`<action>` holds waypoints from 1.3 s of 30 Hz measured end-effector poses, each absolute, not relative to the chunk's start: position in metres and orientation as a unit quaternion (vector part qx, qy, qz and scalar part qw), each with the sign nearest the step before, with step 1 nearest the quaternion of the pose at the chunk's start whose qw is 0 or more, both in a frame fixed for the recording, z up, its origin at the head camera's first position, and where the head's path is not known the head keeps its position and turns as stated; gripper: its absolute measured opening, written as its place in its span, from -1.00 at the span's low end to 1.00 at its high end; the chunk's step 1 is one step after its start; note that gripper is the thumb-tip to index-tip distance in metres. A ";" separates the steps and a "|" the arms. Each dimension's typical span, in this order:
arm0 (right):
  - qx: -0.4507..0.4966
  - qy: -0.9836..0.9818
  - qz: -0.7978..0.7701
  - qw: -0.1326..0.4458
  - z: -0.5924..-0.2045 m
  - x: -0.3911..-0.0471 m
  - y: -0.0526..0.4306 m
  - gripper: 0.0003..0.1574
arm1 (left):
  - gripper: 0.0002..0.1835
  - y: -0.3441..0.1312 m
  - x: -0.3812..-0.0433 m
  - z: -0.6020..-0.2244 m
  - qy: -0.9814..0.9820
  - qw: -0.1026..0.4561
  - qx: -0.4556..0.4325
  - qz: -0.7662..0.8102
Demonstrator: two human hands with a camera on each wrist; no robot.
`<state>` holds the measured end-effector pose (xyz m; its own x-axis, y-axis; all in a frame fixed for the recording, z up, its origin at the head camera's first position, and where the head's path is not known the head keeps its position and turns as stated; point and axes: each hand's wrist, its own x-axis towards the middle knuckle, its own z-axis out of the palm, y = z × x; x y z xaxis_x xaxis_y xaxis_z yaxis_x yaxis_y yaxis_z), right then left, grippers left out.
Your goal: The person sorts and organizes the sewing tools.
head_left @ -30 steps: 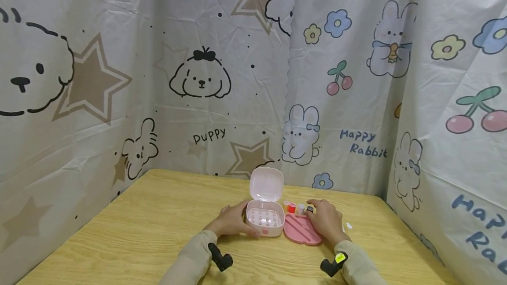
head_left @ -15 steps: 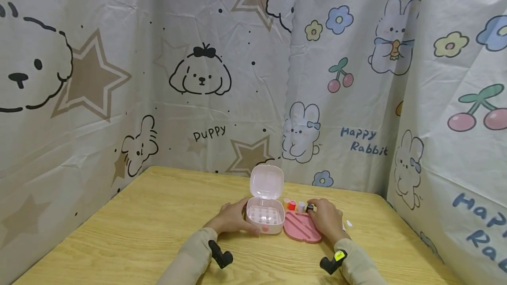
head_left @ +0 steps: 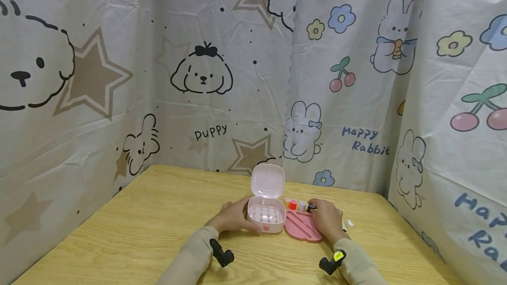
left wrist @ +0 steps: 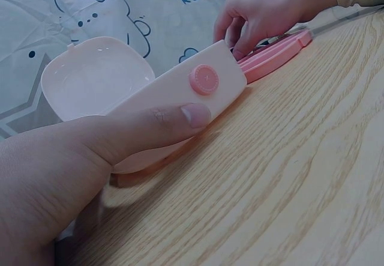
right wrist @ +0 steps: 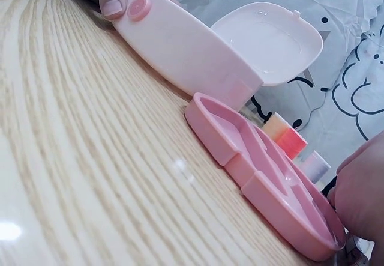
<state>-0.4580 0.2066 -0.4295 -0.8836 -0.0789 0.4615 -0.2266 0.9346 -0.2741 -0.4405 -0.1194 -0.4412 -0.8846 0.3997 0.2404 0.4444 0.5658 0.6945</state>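
Note:
My left hand [head_left: 233, 218] grips the left side of a light pink plastic box [left wrist: 171, 98], thumb along its front below a round pink button [left wrist: 204, 80]. The box's lid [head_left: 268, 180] stands raised at the back, and a dotted pattern shows inside. To its right lies a darker pink divided tray [head_left: 303, 228] with slanting slots. Behind the tray a black thread spool [head_left: 312, 207] sits between the fingertips of my right hand [head_left: 326, 219], which pinches it; the fingers hide part of it. White [head_left: 302, 206], red [head_left: 293, 205] and yellow [head_left: 287, 202] spools stand beside it.
Small white pieces [head_left: 350, 223] lie on the wooden table [head_left: 130, 232] right of my right hand. A printed curtain [head_left: 198, 113] encloses the table at the back and both sides. Black camera mounts [head_left: 222, 253] sit on both wrists.
The head view has tilted slightly, shifting the whole scene a little upward. Both hands, the box, the tray and the spools keep nearly the same places relative to each other.

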 end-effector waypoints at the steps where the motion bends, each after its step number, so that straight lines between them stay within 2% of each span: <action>1: 0.079 -0.957 0.163 0.227 -0.430 -0.458 0.206 -0.74 | 0.17 -0.119 -0.440 -0.441 -0.884 0.029 -0.238 -0.400; 21: 0.064 -0.957 0.162 0.234 -0.436 -0.459 0.205 -0.75 | 0.22 -0.119 -0.440 -0.446 -0.883 0.020 -0.238 -0.405; 39: 0.065 -0.950 0.168 0.255 -0.427 -0.457 0.206 -0.72 | 0.21 -0.122 -0.440 -0.442 -0.883 0.034 -0.247 -0.397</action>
<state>-0.4568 0.2064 -0.4273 -0.8617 -0.0386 0.5059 -0.2097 0.9350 -0.2859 -0.4397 -0.1217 -0.4419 -0.8758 0.4085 0.2571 0.4634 0.5623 0.6849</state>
